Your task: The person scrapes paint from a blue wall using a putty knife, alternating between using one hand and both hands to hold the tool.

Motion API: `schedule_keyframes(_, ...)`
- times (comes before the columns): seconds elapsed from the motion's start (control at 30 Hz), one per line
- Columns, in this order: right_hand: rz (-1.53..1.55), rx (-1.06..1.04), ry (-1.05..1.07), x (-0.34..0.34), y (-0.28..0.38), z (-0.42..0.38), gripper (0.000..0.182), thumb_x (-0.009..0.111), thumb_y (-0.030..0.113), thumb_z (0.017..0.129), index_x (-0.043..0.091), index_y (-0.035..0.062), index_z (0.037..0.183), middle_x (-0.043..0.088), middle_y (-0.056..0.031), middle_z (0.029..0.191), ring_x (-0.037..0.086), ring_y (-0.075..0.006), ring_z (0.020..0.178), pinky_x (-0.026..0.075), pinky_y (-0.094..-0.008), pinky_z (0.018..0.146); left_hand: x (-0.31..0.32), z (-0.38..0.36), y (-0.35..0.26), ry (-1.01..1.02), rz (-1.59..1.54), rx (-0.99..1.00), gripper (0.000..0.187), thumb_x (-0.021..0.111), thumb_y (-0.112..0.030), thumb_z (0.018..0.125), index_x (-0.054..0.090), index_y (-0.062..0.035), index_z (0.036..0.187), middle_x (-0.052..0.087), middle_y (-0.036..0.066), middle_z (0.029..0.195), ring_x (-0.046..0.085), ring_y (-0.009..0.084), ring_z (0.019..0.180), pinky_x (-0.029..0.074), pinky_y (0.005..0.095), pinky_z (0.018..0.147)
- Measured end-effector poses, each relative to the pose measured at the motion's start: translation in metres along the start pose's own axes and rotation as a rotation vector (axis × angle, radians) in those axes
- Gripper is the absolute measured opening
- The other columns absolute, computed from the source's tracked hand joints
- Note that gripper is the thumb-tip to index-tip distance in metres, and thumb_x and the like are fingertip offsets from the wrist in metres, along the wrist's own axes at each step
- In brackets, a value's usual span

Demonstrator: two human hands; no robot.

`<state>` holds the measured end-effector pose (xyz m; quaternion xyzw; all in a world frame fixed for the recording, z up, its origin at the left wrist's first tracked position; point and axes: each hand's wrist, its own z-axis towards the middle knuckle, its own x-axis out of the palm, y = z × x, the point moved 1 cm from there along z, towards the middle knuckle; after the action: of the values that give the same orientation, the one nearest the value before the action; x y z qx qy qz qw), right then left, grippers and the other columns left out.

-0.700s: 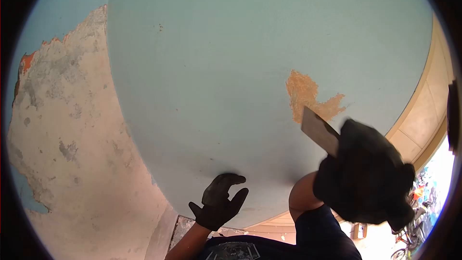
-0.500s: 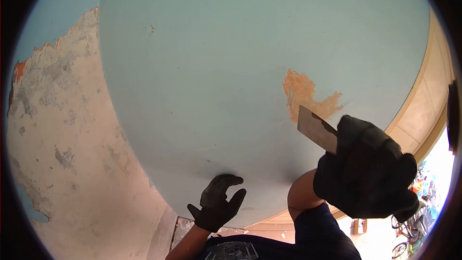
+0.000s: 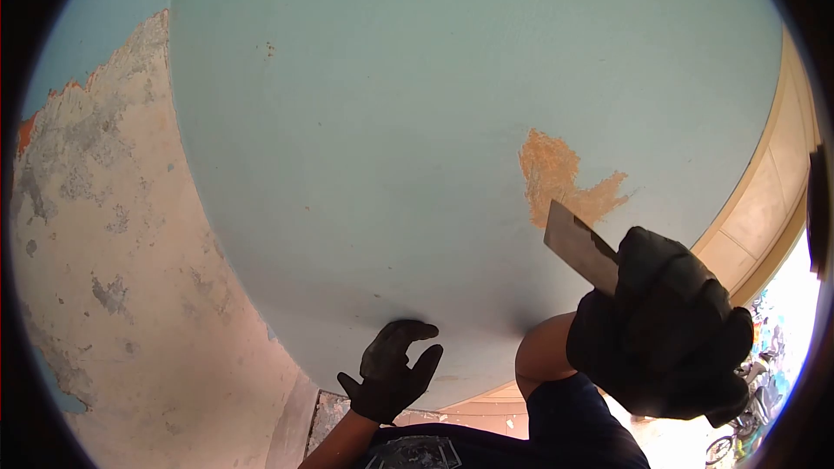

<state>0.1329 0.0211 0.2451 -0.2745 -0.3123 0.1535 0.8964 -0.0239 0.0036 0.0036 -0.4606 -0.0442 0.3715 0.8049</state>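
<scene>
Scraper (image 3: 578, 247) in right grip (image 3: 665, 330), black glove clamped on it. Blade sticks out up and to L of the glove, long axis on a diagonal: glove end low R, free end high L, in front of the big pale green wall (image 3: 391, 148). Free end overlaps the lower edge of the tan bare patch (image 3: 550, 169) in view; most of patch lies above it, w/ a spur running up-R, above the blade. R hand is the nearer by far. Left grip (image 3: 389, 378), also gloved, sits low and well apart, L of scraper, fingers apart and part curled, nothing seen in it; wall just beside its fingertips, contact unclear. Adj. wall on far L (image 3: 130, 234) is stripped to rough whitish plaster, blue paint above w/ a ragged orange edge. Cream trim (image 3: 760, 217) at R side. Hidden/unclear: handle not vis. inside the R glove, nor exact finger wrap; can't tell if blade edge touches wall or stands just off it, or its tilt to surface. Dark mark on blade's upper edge, nature unk. Bikes (image 3: 738, 434) low R partly lost in glare, behind/beside glove. Frame corners black, cut off by lens.
</scene>
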Motion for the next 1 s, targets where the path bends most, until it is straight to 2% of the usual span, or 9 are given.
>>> schedule_keyframes(0.03, 0.487, 0.026, -0.204, -0.002, -0.007, -0.002, 0.016, 0.055, 0.021, 0.083, 0.058, 0.0070, 0.076, 0.046, -0.0046, 0.065, 0.047, -0.0203, 0.056, 0.036, -0.0325, 0.051, 0.000, 0.001, -0.001, 0.004, 0.006, -0.018, 0.027, 0.076, -0.007, 0.079, 0.067, -0.0110, 0.104, 0.068, 0.005, 0.097, 0.066, 0.0204, 0.082, 0.052, 0.0322, 0.063)
schedule_keyframes(0.43, 0.514, 0.057, -0.217, -0.002, -0.001, -0.003, 0.012, 0.055, 0.014, 0.078, 0.065, 0.0101, 0.084, 0.060, -0.0025, 0.071, 0.055, -0.0193, 0.060, 0.041, -0.0327, 0.058, 0.005, -0.002, 0.005, -0.034, 0.009, 0.028, 0.025, 0.075, -0.005, 0.078, 0.065, -0.0098, 0.101, 0.068, 0.006, 0.096, 0.067, 0.0230, 0.082, 0.053, 0.0332, 0.066)
schedule_keyframes(0.5, 0.609, 0.107, -0.148, -0.006, 0.002, -0.005, 0.011, 0.055, 0.014, 0.079, 0.064, 0.0100, 0.083, 0.059, -0.0024, 0.071, 0.055, -0.0191, 0.060, 0.041, -0.0337, 0.058, 0.005, -0.003, 0.006, -0.052, -0.015, 0.054, 0.025, 0.075, -0.005, 0.078, 0.065, -0.0102, 0.101, 0.068, 0.006, 0.096, 0.067, 0.0227, 0.082, 0.052, 0.0332, 0.065)
schedule_keyframes(0.67, 0.680, 0.139, -0.294, -0.001, -0.002, 0.001, 0.016, 0.047, 0.009, 0.083, 0.062, 0.0050, 0.085, 0.054, -0.0024, 0.069, 0.053, -0.0164, 0.059, 0.040, -0.0317, 0.055, 0.007, -0.003, 0.009, -0.057, 0.000, 0.066, 0.024, 0.075, -0.005, 0.079, 0.066, -0.0095, 0.100, 0.068, 0.006, 0.094, 0.067, 0.0224, 0.082, 0.053, 0.0328, 0.064)
schedule_keyframes(0.7, 0.886, 0.491, -0.359, 0.019, 0.049, -0.006, 0.018, 0.053, 0.009, 0.074, 0.065, 0.0067, 0.087, 0.056, -0.0025, 0.071, 0.055, -0.0171, 0.063, 0.040, -0.0330, 0.057, 0.007, -0.002, 0.007, -0.057, 0.000, 0.063, 0.024, 0.075, -0.005, 0.079, 0.066, -0.0095, 0.100, 0.068, 0.006, 0.094, 0.067, 0.0224, 0.082, 0.053, 0.0328, 0.064)
schedule_keyframes(0.77, 1.078, 0.844, -0.405, 0.034, 0.081, -0.018, 0.025, 0.058, 0.010, 0.064, 0.067, 0.0083, 0.088, 0.058, -0.0026, 0.074, 0.057, -0.0178, 0.066, 0.039, -0.0343, 0.058, 0.006, -0.003, -0.001, -0.052, 0.014, -0.016, 0.022, 0.074, -0.004, 0.079, 0.066, -0.0086, 0.100, 0.068, 0.007, 0.094, 0.067, 0.0232, 0.082, 0.053, 0.0330, 0.066)
schedule_keyframes(0.83, 0.669, 0.202, -0.299, 0.011, 0.002, -0.006, 0.017, 0.058, 0.016, 0.071, 0.066, 0.0109, 0.085, 0.057, -0.0028, 0.071, 0.053, -0.0179, 0.063, 0.037, -0.0335, 0.057, 0.008, -0.003, 0.005, -0.064, 0.009, 0.022, 0.022, 0.074, -0.004, 0.079, 0.066, -0.0086, 0.099, 0.068, 0.007, 0.094, 0.067, 0.0230, 0.082, 0.053, 0.0329, 0.067)
schedule_keyframes(0.93, 0.496, 0.083, -0.253, 0.002, -0.003, -0.002, 0.012, 0.057, 0.021, 0.076, 0.064, 0.0139, 0.083, 0.054, -0.0017, 0.066, 0.046, -0.0184, 0.055, 0.035, -0.0337, 0.055, 0.006, -0.001, 0.002, -0.065, 0.013, 0.025, 0.023, 0.075, -0.004, 0.078, 0.066, -0.0087, 0.099, 0.068, 0.007, 0.093, 0.067, 0.0230, 0.082, 0.053, 0.0331, 0.069)
schedule_keyframes(1.0, 0.832, 0.009, -0.240, 0.006, -0.003, -0.001, 0.013, 0.057, 0.020, 0.078, 0.064, 0.0120, 0.086, 0.055, -0.0027, 0.066, 0.047, -0.0189, 0.053, 0.038, -0.0338, 0.055, 0.008, -0.005, 0.002, -0.049, 0.015, -0.004, 0.023, 0.075, -0.004, 0.078, 0.066, -0.0086, 0.099, 0.068, 0.007, 0.093, 0.067, 0.0230, 0.082, 0.053, 0.0332, 0.071)
